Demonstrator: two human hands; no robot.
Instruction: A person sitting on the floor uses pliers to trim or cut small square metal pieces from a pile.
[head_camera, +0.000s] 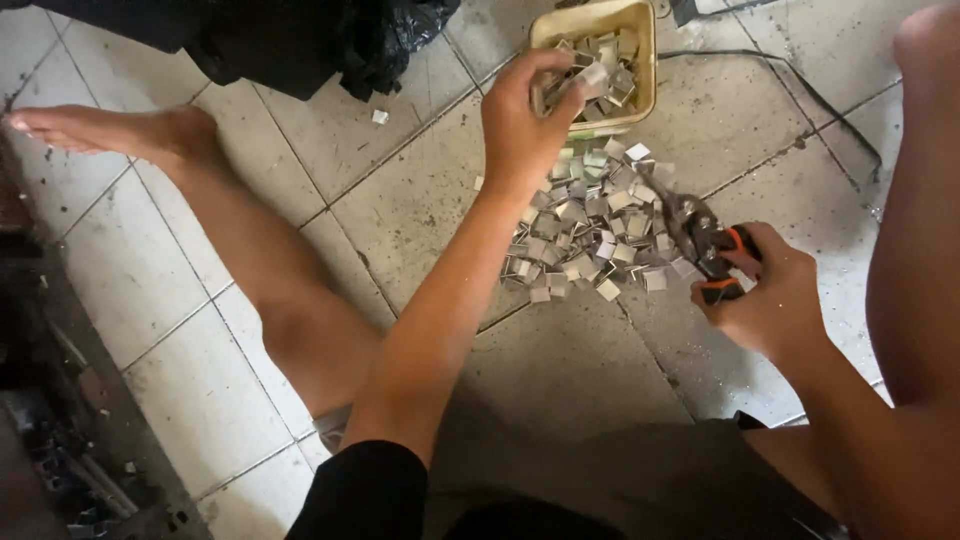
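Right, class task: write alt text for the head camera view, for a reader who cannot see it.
A seated person's left hand reaches into a shallow cream plastic tub of small folded silver metal pieces, while the right hand holds orange-handled metal snips. A heap of the same metal pieces lies on the grey tiled floor.

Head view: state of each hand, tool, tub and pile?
Left hand: reaching into tub, fingers pinching a metal piece.
Right hand: gripping snips.
Orange-handled metal snips: held, tip at the pile.
Yellow plastic tub: upright, partly filled with metal pieces.
Pile of small square grey metal pieces: loose on tiled floor.
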